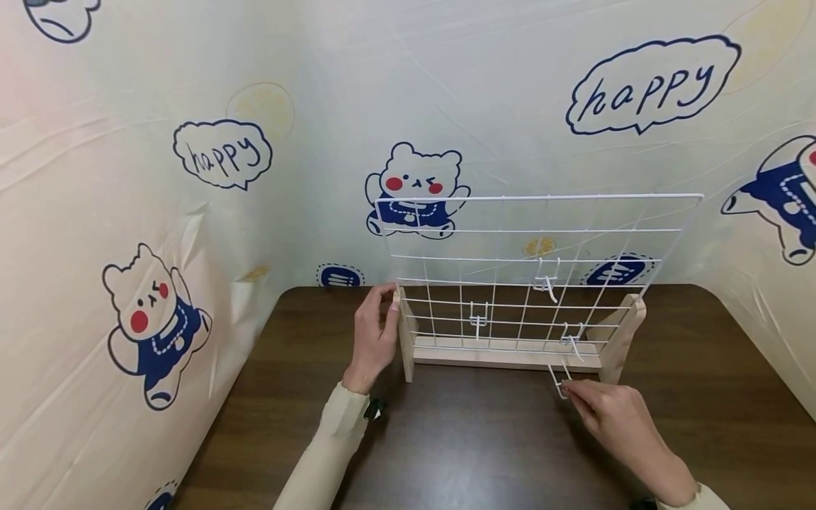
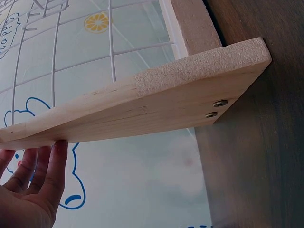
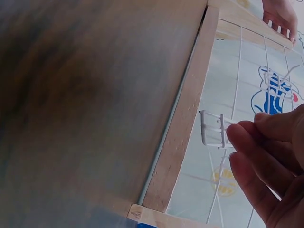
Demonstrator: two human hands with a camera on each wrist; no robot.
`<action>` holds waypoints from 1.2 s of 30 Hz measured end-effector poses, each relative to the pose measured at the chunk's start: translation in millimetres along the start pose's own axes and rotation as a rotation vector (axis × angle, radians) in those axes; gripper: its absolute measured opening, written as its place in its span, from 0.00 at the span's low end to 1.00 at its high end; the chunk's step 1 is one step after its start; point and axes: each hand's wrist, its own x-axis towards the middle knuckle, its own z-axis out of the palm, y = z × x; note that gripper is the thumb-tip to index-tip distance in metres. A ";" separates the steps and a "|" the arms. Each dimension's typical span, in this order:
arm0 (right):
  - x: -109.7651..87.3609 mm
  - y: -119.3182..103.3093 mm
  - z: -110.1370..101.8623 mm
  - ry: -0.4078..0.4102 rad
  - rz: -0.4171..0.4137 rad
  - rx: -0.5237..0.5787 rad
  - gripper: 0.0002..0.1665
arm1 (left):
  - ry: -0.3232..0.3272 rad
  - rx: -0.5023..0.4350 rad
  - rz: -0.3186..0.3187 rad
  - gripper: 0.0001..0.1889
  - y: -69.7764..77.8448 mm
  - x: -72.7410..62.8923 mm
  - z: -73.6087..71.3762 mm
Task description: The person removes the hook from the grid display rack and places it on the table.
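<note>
A white wire grid [image 1: 497, 269] stands tilted in a light wooden base with two side panels. My left hand [image 1: 374, 336] rests its fingertips against the outer face of the left side panel [image 2: 156, 109], near its top. Between thumb and fingers, my right hand [image 1: 615, 418] pinches a white wire hook [image 1: 559, 386] in front of the base's right half. In the right wrist view, the hook's squared wire end [image 3: 213, 129] sticks out past the fingertips, overlapping the grid. Three similar hooks hang on the grid: upper right [image 1: 545, 283], lower left [image 1: 478, 319] and lower right [image 1: 571, 338].
The stand's wooden crossbar [image 1: 503, 354] runs along the dark brown table [image 1: 472, 439]. Behind and to the left hangs a pale curtain [image 1: 319, 92] printed with bears and "happy" bubbles. Two screw heads [image 2: 220, 103] show low on the left panel.
</note>
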 end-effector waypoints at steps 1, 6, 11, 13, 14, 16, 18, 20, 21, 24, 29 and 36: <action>-0.2 -0.2 -0.2 -0.005 0.005 -0.007 0.33 | 0.000 0.002 -0.001 0.14 -0.3 -0.2 0.1; 0.6 -0.5 -1.9 -0.028 0.025 -0.041 0.34 | 0.004 0.002 0.005 0.14 -1.1 0.5 0.4; 2.1 1.1 -3.3 -0.050 0.041 -0.054 0.35 | 0.011 -0.003 0.019 0.15 -1.4 2.9 0.6; 2.4 1.9 -3.7 -0.057 0.044 -0.057 0.35 | 0.013 -0.007 0.024 0.15 -1.0 3.5 0.5; 2.4 2.3 -3.9 -0.062 0.047 -0.058 0.36 | 0.010 -0.009 0.021 0.15 -0.5 3.6 0.3; 1.9 2.7 -4.3 -0.073 0.054 -0.062 0.37 | 0.009 -0.011 0.019 0.15 -0.2 3.4 0.1; 0.8 3.1 -4.7 -0.088 0.060 -0.067 0.38 | 0.007 -0.011 0.016 0.15 -0.2 2.7 -0.1; -0.8 3.4 -5.6 -0.105 0.066 -0.064 0.31 | 0.006 -0.010 0.012 0.14 -0.5 1.5 0.0; -1.6 3.7 -6.0 -0.114 0.070 -0.064 0.25 | 0.006 -0.009 0.011 0.14 -0.8 0.9 0.1; -3.3 4.9 -6.9 -0.139 0.081 -0.076 0.05 | 0.004 -0.004 0.010 0.14 -1.1 0.2 0.2; -3.8 6.7 -7.6 -0.177 0.108 -0.113 0.09 | 0.003 -0.004 0.009 0.14 -0.8 0.0 0.6; -3.4 6.3 -9.5 -0.225 0.153 -0.141 0.16 | -0.003 -0.006 0.000 0.15 -0.4 0.1 0.1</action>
